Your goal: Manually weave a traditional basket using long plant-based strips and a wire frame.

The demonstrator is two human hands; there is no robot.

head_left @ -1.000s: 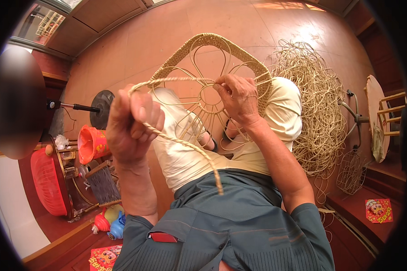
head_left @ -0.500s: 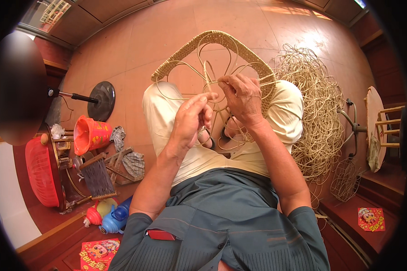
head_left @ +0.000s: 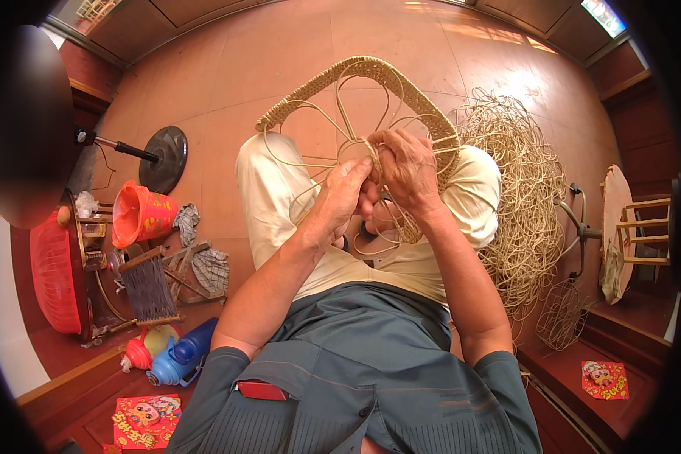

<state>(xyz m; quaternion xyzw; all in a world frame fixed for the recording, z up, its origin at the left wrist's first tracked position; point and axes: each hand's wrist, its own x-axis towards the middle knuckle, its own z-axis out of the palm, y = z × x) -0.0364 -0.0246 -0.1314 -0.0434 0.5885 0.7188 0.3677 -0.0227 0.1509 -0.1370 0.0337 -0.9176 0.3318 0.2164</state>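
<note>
A part-woven basket frame (head_left: 424,102) rests across my knees, with a thick braided tan rim and thin looped wires in its open middle. My left hand (head_left: 344,193) is closed, thumb and fingers pinching a tan cord (head_left: 373,153) near the centre of the loops. Right beside it, my right hand (head_left: 408,166) is also closed, its fingertips on the same cord. The two hands nearly touch. My fingers partly hide the gripped spot and the frame's near side.
A large tangled heap of tan cord (head_left: 526,197) lies on the floor at right, by a round stool (head_left: 617,227) and a wire frame (head_left: 562,314). At left are a fan base (head_left: 164,160), a red bucket (head_left: 147,216), a small folding stool (head_left: 150,290) and a blue flask (head_left: 183,359).
My left hand has moved right and up to meet my right hand, and its fingers have closed on the cord. The tall loop between the hands has come down.
</note>
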